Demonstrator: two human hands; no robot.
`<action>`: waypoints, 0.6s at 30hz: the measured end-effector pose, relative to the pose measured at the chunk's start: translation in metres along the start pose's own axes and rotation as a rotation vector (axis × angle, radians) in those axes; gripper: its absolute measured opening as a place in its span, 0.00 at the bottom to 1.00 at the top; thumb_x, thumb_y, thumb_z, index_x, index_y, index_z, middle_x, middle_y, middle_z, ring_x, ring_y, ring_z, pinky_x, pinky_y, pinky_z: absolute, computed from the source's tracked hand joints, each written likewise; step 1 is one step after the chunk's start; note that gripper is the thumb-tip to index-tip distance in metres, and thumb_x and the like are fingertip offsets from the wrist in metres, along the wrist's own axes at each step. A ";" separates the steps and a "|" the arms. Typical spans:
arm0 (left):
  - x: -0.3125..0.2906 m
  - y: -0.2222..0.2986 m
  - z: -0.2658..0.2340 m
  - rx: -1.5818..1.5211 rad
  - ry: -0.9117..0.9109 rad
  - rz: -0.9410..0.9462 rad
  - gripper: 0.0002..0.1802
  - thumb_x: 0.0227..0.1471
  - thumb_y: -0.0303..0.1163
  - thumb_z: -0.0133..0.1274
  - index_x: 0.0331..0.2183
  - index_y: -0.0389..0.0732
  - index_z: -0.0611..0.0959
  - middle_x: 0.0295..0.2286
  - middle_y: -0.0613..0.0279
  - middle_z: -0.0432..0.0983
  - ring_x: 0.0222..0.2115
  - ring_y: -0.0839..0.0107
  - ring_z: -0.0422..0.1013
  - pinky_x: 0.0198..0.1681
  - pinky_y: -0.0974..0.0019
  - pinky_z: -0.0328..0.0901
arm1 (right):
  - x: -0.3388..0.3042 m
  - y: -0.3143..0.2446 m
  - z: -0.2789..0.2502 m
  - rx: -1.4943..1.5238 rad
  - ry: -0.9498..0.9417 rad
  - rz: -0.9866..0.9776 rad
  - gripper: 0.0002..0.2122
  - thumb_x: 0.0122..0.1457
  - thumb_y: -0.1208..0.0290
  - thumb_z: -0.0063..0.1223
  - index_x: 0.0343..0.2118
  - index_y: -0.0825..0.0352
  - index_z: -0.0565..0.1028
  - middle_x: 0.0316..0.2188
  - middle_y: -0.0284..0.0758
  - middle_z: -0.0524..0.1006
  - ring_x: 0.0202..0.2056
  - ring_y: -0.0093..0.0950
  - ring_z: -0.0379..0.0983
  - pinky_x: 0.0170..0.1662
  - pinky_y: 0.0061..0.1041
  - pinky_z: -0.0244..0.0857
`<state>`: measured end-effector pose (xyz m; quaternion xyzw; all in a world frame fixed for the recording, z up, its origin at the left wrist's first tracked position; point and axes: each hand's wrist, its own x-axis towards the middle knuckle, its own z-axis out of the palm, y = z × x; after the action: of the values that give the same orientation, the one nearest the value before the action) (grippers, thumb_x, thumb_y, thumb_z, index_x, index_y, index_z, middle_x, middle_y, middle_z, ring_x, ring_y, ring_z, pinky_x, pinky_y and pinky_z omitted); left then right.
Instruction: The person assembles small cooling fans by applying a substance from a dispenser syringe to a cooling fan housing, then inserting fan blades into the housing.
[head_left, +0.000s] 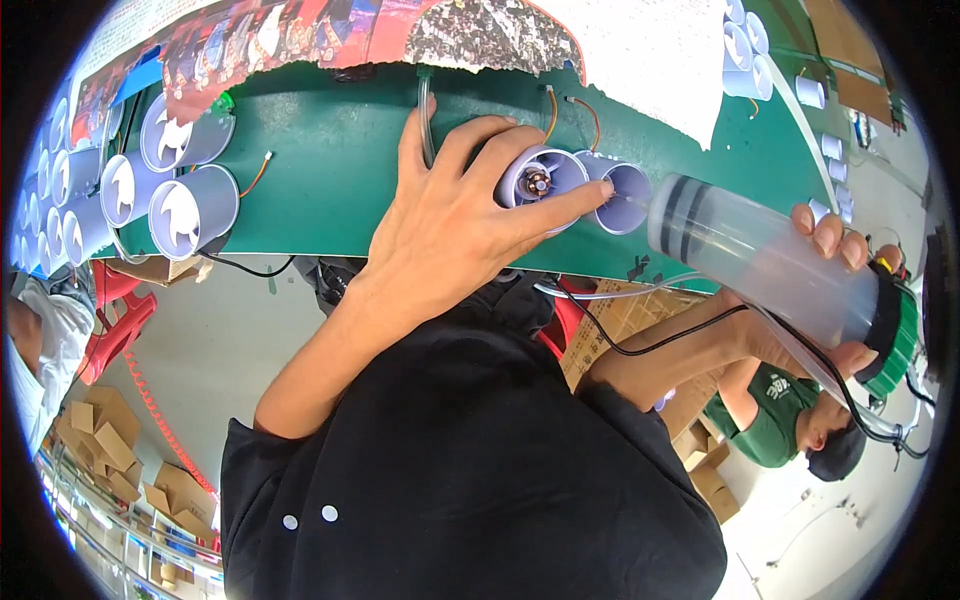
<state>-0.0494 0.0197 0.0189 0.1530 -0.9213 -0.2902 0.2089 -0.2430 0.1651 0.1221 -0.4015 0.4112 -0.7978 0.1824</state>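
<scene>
On the green table, my left hand (455,215) is closed around a lavender plastic cup (572,172). A small round part with copper-coloured windings (535,180) shows inside it. My left thumb stretches across the cup toward a second lavender cup (630,205) right beside it. My right hand (835,240) grips a large translucent syringe barrel (765,255) with dark bands and a green end cap (895,345). Its narrow tip points left into the second cup's mouth, near my thumb. A clear tube (427,115) passes by my left index finger.
Several lavender cups with white inside (193,212) stand at the left, some with wires. More cups (745,60) are at the far right. Torn printed paper (340,35) covers the far edge. A black cable (650,350) hangs from the syringe. Another person (775,415) is at the right.
</scene>
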 end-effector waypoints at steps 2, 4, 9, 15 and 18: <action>0.000 0.000 0.000 0.008 0.005 0.000 0.34 0.40 0.35 0.67 0.50 0.75 0.79 0.46 0.64 0.71 0.51 0.61 0.66 0.59 0.34 0.51 | 0.001 0.001 -0.001 0.017 -0.007 0.002 0.38 0.50 0.49 0.62 0.56 0.67 0.58 0.39 0.41 0.71 0.41 0.37 0.67 0.50 0.44 0.58; 0.000 0.000 0.000 -0.003 -0.002 -0.002 0.34 0.40 0.35 0.66 0.50 0.75 0.79 0.46 0.64 0.71 0.51 0.61 0.66 0.59 0.34 0.51 | 0.000 0.001 -0.001 0.028 -0.010 0.005 0.38 0.50 0.48 0.62 0.56 0.67 0.58 0.39 0.41 0.71 0.41 0.37 0.67 0.50 0.44 0.58; 0.001 0.001 -0.001 0.016 0.004 0.003 0.33 0.41 0.36 0.66 0.50 0.75 0.79 0.46 0.64 0.71 0.51 0.61 0.66 0.59 0.34 0.51 | 0.001 0.002 -0.006 0.068 -0.021 0.005 0.38 0.50 0.48 0.62 0.57 0.67 0.59 0.40 0.41 0.71 0.42 0.37 0.66 0.50 0.44 0.57; 0.000 -0.001 0.000 0.016 0.008 0.006 0.32 0.42 0.36 0.65 0.50 0.75 0.79 0.46 0.64 0.71 0.51 0.61 0.66 0.58 0.35 0.51 | 0.004 0.012 -0.012 0.091 -0.031 0.008 0.39 0.50 0.48 0.62 0.57 0.68 0.58 0.40 0.41 0.70 0.42 0.37 0.66 0.50 0.44 0.57; 0.000 0.000 0.001 0.022 0.011 0.009 0.32 0.42 0.36 0.65 0.50 0.75 0.79 0.46 0.64 0.71 0.50 0.61 0.66 0.59 0.35 0.51 | 0.004 0.013 -0.012 0.087 -0.050 0.014 0.39 0.50 0.47 0.61 0.58 0.67 0.58 0.41 0.41 0.70 0.43 0.37 0.66 0.50 0.44 0.57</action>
<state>-0.0497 0.0201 0.0178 0.1528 -0.9240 -0.2781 0.2133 -0.2553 0.1607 0.1099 -0.4099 0.3743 -0.8034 0.2155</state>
